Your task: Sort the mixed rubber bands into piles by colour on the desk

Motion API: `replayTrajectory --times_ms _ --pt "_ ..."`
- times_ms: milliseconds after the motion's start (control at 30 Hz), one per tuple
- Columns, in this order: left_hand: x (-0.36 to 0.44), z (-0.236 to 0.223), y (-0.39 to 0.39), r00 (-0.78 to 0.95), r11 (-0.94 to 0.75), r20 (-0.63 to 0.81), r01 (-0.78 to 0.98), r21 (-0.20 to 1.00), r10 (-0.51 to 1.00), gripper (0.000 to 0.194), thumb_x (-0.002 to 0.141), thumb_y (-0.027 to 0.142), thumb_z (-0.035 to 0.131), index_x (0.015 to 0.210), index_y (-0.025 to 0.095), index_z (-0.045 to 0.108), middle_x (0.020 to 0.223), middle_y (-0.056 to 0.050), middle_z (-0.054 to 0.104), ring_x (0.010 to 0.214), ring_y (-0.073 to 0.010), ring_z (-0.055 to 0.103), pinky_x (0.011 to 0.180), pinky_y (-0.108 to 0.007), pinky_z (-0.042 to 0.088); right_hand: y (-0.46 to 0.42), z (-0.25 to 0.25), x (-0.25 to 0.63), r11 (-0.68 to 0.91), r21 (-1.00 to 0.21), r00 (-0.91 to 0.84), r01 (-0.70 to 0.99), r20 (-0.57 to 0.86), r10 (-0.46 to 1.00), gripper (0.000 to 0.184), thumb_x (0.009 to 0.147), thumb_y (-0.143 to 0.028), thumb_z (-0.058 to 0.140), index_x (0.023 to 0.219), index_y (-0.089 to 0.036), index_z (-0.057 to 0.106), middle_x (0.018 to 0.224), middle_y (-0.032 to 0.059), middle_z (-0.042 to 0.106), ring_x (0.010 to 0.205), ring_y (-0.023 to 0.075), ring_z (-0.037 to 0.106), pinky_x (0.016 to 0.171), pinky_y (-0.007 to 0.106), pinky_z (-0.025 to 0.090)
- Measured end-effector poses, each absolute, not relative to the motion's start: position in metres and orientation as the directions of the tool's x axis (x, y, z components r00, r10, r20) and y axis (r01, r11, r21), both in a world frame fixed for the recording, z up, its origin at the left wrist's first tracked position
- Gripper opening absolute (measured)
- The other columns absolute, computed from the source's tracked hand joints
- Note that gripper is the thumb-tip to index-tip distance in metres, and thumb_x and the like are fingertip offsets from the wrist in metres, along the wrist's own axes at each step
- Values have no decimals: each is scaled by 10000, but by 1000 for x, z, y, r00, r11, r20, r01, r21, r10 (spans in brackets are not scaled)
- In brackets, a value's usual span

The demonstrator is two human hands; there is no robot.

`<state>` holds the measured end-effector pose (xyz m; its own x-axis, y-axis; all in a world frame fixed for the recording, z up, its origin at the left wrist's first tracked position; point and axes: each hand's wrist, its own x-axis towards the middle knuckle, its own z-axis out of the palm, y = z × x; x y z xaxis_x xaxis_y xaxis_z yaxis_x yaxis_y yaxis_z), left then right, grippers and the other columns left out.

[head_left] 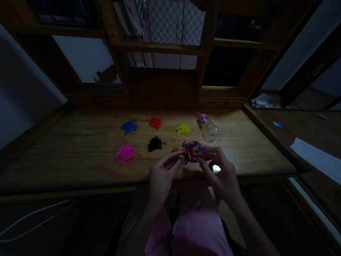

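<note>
A heap of small thin pieces in mixed colours point(193, 151), looped or strip-like, lies near the front edge of the wooden desk. My left hand point(162, 173) is at its left side, thumb and fingers closed together by the heap. From the right, my right hand point(222, 169) reaches in with its thumb and fingertips pinched at the heap. What either pinch holds is too small and dark to make out. Beyond lie single-colour piles: a pink pile point(125, 154), a black pile point(155, 143), a blue pile point(129, 126), a red pile point(155, 123) and a yellow pile point(182, 129).
A clear bottle with a pink cap point(209, 128) lies right of the yellow pile. Behind the desk point(71, 152) rises a wooden hutch point(162, 87) with shelves and a mirror. White papers point(322, 161) lie on a side surface at the right. A white cable point(32, 218) hangs at lower left.
</note>
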<state>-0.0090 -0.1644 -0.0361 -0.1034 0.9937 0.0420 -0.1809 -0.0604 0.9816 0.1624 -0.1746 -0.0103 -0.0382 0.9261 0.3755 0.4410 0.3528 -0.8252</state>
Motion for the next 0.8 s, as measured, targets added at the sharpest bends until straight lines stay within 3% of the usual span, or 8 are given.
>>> replayTrajectory --times_ms 300,567,800 --pt "-10 -39 -165 29 111 -109 -428 897 994 276 692 237 809 953 169 752 1026 -76 750 955 -198 694 894 -308 541 -161 -10 163 406 -862 -252 304 339 907 222 919 -289 592 1108 -255 705 1078 68 667 948 185 635 737 293 544" --pt "-7 -38 -167 158 219 -158 -535 816 975 253 668 145 815 895 159 705 932 -27 716 857 -126 676 816 -230 534 -161 -13 160 433 -852 -176 295 397 901 86 874 -254 658 922 -230 726 956 55 674 904 185 636 723 292 523" --pt "-7 -42 -168 193 252 -176 -512 821 965 292 696 220 817 962 174 707 994 -39 711 852 -132 678 809 -249 551 -162 -9 161 450 -826 -147 340 426 893 59 864 -264 678 840 -219 707 870 38 669 804 168 622 654 279 491"
